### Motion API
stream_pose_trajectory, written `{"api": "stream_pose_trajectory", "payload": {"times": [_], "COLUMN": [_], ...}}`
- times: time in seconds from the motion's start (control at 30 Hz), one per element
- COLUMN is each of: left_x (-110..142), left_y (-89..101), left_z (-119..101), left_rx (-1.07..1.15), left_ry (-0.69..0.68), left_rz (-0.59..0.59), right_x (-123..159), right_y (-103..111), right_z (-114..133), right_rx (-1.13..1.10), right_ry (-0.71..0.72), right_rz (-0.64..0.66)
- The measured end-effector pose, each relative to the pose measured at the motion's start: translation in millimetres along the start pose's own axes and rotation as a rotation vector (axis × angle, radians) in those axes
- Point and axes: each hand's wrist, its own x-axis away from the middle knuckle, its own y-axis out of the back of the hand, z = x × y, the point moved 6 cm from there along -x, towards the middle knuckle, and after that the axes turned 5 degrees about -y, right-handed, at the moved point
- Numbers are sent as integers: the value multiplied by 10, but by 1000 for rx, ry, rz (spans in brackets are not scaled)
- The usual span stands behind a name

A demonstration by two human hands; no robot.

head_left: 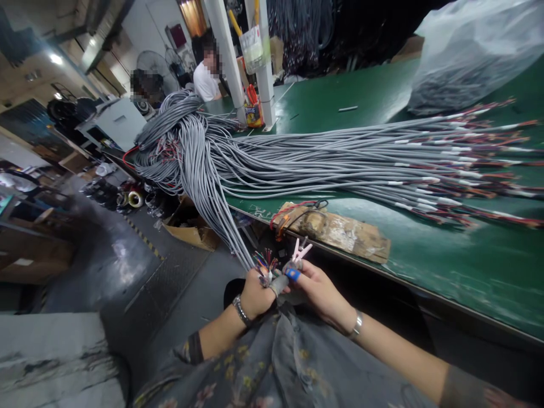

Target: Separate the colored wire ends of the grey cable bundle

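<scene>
Gripping gray cables point(221, 212), left hand point(258, 292) beside right hand point(317, 286)

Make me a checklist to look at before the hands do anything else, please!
1. Left hand has a grip on the wire ends: ok.
2. Right hand has the pink tool: ok.
3. Grey cables all lie straight: not ok, they loop and cross in the far-left heap.
4. Wooden board is on the green table: ok.
5. Tiny coloured wires are all undamaged: cannot tell, too small.
</scene>
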Motion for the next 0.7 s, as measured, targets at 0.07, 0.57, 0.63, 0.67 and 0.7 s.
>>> {"api": "stream_pose_trajectory", "payload": {"times": [0.07,0.57,0.63,0.67,0.7], "left_x": [-4,37,43,44,43], "left_y": [-4,70,73,72,69], "left_z": [-6,38,61,71,77], "left_rx": [-13,178,196,210,222], "left_ry": [-9,91,93,94,96], "left_rz": [15,-196,-191,-182,-168], "right_x": [5,10,14,9,-2], "right_y": [-9,91,106,127,159], "right_z": [13,7,-5,-10,-13], "right_rx": [3,33,10,-10,-37], "right_ry": [2,-10,-15,-12,-4], "right_rz": [3,-81,-38,-20,-10]}}
